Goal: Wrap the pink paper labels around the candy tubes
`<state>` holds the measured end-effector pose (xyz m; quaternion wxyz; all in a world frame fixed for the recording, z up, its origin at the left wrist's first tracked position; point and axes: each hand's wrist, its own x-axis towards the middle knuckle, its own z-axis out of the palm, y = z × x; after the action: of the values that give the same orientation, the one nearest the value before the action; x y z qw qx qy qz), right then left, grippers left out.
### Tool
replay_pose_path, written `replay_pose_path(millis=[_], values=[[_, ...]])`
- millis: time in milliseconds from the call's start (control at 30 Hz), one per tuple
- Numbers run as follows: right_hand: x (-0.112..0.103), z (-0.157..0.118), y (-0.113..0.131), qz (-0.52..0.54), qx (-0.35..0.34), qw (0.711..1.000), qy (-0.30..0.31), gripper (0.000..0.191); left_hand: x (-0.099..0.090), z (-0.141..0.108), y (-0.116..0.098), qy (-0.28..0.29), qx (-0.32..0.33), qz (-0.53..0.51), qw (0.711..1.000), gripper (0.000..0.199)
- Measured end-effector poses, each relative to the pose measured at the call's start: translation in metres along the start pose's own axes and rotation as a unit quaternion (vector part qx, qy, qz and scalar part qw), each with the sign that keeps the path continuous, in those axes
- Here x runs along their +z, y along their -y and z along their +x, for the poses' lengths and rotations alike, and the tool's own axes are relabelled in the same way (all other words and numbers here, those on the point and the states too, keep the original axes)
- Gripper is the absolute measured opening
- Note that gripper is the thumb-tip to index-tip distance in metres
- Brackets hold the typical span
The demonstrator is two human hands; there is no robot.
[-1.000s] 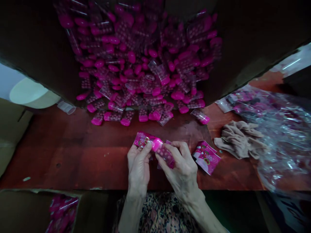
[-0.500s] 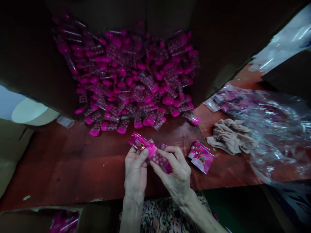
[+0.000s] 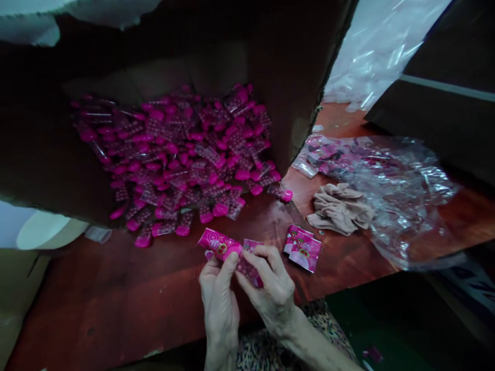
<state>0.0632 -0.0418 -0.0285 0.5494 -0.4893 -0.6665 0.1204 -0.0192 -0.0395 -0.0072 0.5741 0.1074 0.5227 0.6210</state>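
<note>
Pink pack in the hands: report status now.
Left hand pinching printed pink sachet. Right hand gripping pink-capped clear bead pack. Loose sachets beside right hand, off the work.

The left hand and right hand sit close together, fingers curled inward and pinching.

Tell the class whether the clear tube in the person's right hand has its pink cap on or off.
On: the pink cap closes the end of the tube, right beside the printed packet.
</note>
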Motion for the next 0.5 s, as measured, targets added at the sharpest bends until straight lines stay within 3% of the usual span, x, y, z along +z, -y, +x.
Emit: replay_pose_path(millis=[100,333,500], values=[[-0.003,0.001,0.0,0.022,0.024,0.999,0.002,0.023,0.0,0.0,0.001,0.008,-0.023,-0.021,1.0,0.019],[-0.009,0.002,0.004,0.047,0.062,0.997,-0.009,0.021,0.0,-0.005,0.0,0.018,-0.006,-0.002,1.0,0.023],[-0.006,-0.008,0.001,0.033,0.023,0.999,-0.013,0.029,0.003,-0.012,0.005,0.011,-0.024,-0.001,1.0,0.019]])
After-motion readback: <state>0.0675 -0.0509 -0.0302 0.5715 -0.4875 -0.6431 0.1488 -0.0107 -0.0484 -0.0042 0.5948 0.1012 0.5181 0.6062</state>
